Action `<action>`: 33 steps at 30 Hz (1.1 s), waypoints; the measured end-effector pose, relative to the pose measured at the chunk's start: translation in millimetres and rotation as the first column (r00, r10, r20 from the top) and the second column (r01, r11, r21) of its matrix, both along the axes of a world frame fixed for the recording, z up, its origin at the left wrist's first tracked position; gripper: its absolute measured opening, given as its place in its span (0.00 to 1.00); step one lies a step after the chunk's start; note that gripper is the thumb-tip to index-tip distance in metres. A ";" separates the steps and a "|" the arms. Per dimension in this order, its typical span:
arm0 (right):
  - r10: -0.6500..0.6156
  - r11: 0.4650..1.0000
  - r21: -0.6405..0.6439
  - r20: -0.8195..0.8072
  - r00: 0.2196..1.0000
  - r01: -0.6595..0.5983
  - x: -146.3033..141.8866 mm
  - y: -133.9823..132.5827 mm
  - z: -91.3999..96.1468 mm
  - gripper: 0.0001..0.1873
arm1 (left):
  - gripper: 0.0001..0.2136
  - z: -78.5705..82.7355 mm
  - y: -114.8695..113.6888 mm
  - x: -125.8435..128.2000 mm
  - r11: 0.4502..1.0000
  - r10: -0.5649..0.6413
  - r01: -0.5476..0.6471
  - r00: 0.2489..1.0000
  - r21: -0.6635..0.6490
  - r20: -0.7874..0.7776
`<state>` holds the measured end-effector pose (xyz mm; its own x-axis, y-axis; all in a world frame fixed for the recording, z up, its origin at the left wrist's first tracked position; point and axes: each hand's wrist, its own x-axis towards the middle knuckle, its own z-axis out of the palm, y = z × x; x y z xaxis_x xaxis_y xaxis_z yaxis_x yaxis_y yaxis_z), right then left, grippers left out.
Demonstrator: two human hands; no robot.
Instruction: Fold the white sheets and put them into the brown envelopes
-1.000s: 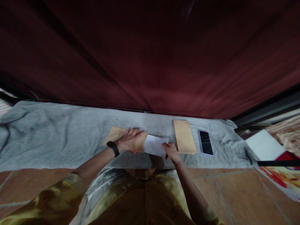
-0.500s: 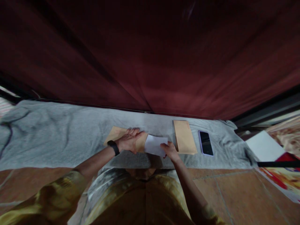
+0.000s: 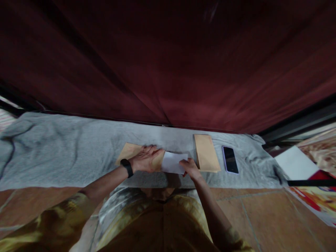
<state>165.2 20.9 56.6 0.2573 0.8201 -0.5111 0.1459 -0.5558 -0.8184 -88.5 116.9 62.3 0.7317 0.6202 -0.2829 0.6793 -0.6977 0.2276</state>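
A brown envelope (image 3: 128, 150) lies lengthwise on the grey cloth. My left hand (image 3: 145, 160) rests across it with fingers stretched out, pressing it flat; a black band circles that wrist. From the envelope's right end a sheet of white paper (image 3: 171, 163) sticks out, its left edge meeting the envelope. Thumb on top, my right hand (image 3: 191, 168) pinches the paper's right end. Just beyond that hand lies a small stack of brown envelopes (image 3: 208, 153). How far the paper reaches inside the envelope is hidden.
A phone with a purple edge (image 3: 231, 160) lies right of the stack on the grey cloth (image 3: 65, 150). Dark red fabric (image 3: 168, 70) rises behind. White paper (image 3: 296, 162) and a colourful printed sheet (image 3: 315, 203) are at the far right. Below is tiled floor (image 3: 262, 217).
My left hand's fingers have shifted slightly on the envelope, the thumb drawing in closer. The right hand and the white paper are almost unchanged.
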 end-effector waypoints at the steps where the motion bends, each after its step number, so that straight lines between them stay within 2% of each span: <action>1: -0.005 1.000 0.001 -0.007 1.000 0.005 -0.1 -2.7 -0.7 0.05 | 0.50 1.3 -1.0 0.1 1.000 -0.006 0.006 1.000 0.009 0.002; 6: -0.018 0.999 0.029 -0.036 0.999 0.019 -0.9 -11.3 -3.0 0.08 | 0.52 6.9 -5.8 1.3 1.000 -0.006 0.006 1.000 0.017 -0.026; 13: -0.008 0.999 0.039 -0.099 0.995 0.012 0.0 -15.0 -11.2 0.12 | 0.48 6.8 -14.5 -5.2 0.999 0.039 -0.040 0.999 0.026 0.022; 23: -0.037 0.999 -0.041 -0.182 0.983 0.030 -3.1 -13.2 -29.4 0.11 | 0.47 11.0 -6.8 5.3 1.000 0.006 -0.006 1.000 -0.014 0.018; 28: -0.028 0.998 -0.053 -0.192 0.981 0.018 -5.9 -13.1 -32.1 0.10 | 0.46 9.4 -4.5 1.2 0.999 0.000 0.000 1.000 -0.032 0.010; 33: 0.021 0.998 -0.062 -0.170 0.985 -0.032 -1.1 -5.9 -29.1 0.08 | 0.52 3.3 -2.7 0.2 0.999 0.035 -0.034 0.999 -0.041 0.009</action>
